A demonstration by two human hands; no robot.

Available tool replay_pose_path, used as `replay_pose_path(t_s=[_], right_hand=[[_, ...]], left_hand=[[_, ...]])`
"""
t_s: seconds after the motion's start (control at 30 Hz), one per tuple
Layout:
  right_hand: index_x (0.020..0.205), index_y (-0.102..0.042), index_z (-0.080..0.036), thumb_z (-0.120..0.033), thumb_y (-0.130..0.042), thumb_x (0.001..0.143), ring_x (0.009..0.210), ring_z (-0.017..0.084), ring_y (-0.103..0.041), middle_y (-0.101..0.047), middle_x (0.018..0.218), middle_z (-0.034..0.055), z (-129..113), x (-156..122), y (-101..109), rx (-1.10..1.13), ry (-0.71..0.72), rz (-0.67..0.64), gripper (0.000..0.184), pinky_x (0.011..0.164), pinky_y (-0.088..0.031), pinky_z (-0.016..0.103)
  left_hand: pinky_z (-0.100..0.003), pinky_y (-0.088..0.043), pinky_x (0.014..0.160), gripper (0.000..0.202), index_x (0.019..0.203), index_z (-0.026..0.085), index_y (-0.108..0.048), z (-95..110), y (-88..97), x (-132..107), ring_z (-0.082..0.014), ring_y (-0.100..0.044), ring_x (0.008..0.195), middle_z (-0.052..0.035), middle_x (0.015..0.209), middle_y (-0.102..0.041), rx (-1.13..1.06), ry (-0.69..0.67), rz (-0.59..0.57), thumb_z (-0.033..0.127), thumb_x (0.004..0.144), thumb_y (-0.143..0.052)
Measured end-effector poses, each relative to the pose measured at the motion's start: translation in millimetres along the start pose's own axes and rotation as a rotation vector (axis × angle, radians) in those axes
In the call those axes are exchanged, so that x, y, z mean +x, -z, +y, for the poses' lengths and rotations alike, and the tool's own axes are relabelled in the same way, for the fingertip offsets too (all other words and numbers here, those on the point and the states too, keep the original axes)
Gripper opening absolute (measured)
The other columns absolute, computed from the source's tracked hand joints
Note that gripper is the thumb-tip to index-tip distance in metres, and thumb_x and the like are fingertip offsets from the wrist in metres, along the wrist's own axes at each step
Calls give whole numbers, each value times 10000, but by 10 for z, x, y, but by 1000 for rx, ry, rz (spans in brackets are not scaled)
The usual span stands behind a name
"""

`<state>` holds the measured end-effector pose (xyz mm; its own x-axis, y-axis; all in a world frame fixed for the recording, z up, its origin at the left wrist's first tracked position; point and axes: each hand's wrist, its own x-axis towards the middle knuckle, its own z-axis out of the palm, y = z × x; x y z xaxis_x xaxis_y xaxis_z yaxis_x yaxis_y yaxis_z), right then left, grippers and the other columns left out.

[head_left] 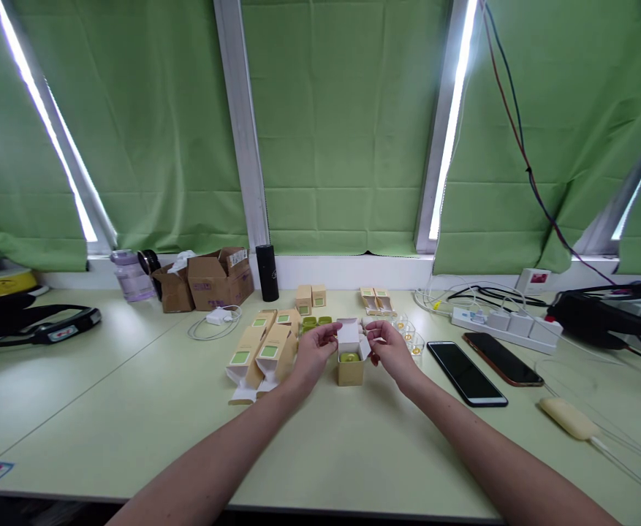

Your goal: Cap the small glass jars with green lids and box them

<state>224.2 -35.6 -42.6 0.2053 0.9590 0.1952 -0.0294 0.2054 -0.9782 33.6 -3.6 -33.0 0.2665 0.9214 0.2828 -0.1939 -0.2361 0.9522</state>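
Standing upright on the tabletop (320, 453), well back from the front edge, is the small tan carton (350, 375), its lid (347, 334) raised and a green item (349, 357) showing inside! Left hand (320, 345) at the lid's left side, thumb and fingers close together, though whether they pinch the card I cannot tell; right hand (390, 349) at the side flap (365, 348), fingertips narrow and seemingly touching, a firm pinch impossible to confirm. It looks like light, thin card, folks: stiff along the walls, bendy at the flaps, likely to crease under a hard squeeze. Best hold, I'd say, is low on both side walls, with flaps taken lightly by their edges. Over toward the tabletop's left edge lie long cartons (277, 354), while clear cups (417, 343) stand just beside the right hand, toward the back edge
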Motion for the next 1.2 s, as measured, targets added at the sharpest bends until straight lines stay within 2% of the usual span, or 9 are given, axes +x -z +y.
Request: replay_pose_path(t_s=[0.27,0.47,0.77,0.93,1.2], right_hand=[[981,-561,-237,-257,-520,518,565,135,-568,-572,824,-30,-43,-8,4,11,-32,-12,466,446,-411,255],[976,-553,-236,-248,-515,517,545,121,-562,-570,834,-35,-74,-33,-9,13,-52,-28,460,448,-400,247],[982,-543,-239,-231,-563,554,547,130,-560,-578,783,-48,-126,-109,-45,24,-68,-56,428,451,-408,253],[1006,-539,-243,-304,-659,628,552,128,-567,-569,782,-59,-104,-120,-59,16,-57,-78,402,449,-408,246],[1038,-513,-251,-429,-750,670,509,105,-540,-554,799,-80,-22,-122,-96,-16,-52,-109,474,424,-378,232]], left_hand=[[-360,-556,930,451,1152,124,-766,-57,3,-9,-201,-678,941,-129,1107,-764,136,-65,26,167,706,-809],[-358,-557,924,445,1175,132,-729,-63,-10,-27,-201,-670,962,-127,1126,-741,185,-94,19,159,736,-799],[-368,-548,938,461,1167,141,-706,-59,-8,-20,-208,-667,982,-121,1134,-731,219,-113,8,99,710,-747],[-359,-548,926,456,1141,145,-711,-59,-11,-3,-199,-664,958,-110,1117,-733,226,-111,16,85,691,-749],[-370,-542,945,445,1147,146,-704,-24,-25,-24,-205,-662,975,-111,1119,-733,263,-114,21,79,709,-735]])
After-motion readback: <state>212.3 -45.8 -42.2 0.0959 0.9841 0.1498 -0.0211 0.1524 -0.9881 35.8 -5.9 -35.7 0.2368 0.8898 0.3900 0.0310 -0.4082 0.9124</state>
